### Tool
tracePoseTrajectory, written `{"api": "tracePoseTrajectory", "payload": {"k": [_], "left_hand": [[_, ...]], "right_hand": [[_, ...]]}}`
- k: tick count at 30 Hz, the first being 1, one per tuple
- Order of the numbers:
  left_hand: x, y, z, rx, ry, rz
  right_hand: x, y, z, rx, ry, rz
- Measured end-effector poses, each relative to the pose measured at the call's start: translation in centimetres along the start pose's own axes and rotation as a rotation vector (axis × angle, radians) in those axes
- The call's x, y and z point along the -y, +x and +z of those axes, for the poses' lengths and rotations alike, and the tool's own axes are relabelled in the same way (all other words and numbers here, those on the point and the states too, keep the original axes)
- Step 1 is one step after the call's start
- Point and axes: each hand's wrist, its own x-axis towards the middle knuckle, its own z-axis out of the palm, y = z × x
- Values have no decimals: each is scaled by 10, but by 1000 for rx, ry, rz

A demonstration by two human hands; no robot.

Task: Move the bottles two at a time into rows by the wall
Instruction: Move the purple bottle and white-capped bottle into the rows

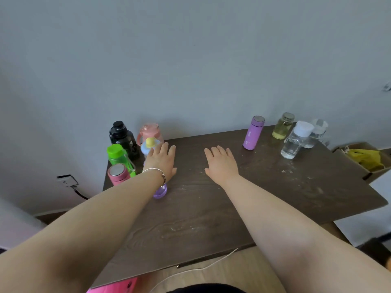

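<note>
Glass-clear bottles (293,142) at two o'clock look fragile; I'd grasp mid-body. My left hand (160,160) and right hand (221,160) hover spread, empty.

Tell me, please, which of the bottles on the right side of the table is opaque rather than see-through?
The purple flask, standing left of that group; the yellow-tinted jar and the two clear bottles beside it are transparent.

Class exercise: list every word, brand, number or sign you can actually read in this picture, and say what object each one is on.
No text can be read with certainty.
Purple flask: a pale mark and small print on its side, too blurred to read.
Clear bottle with white cap: a line of dark print running up its side, too small to read.
Black bottle: pale shapes low on its body, not legible.
</note>
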Motion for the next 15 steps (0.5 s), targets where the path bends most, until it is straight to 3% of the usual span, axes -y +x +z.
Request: {"api": "tracePoseTrajectory", "payload": {"k": [6,15], "left_hand": [[-115,24,-4,34,-39,-91],[-253,71,-16,48,-41,-60]], "right_hand": [[-118,-38,2,-17,17,56],[-267,-82,12,7,99,173]]}}
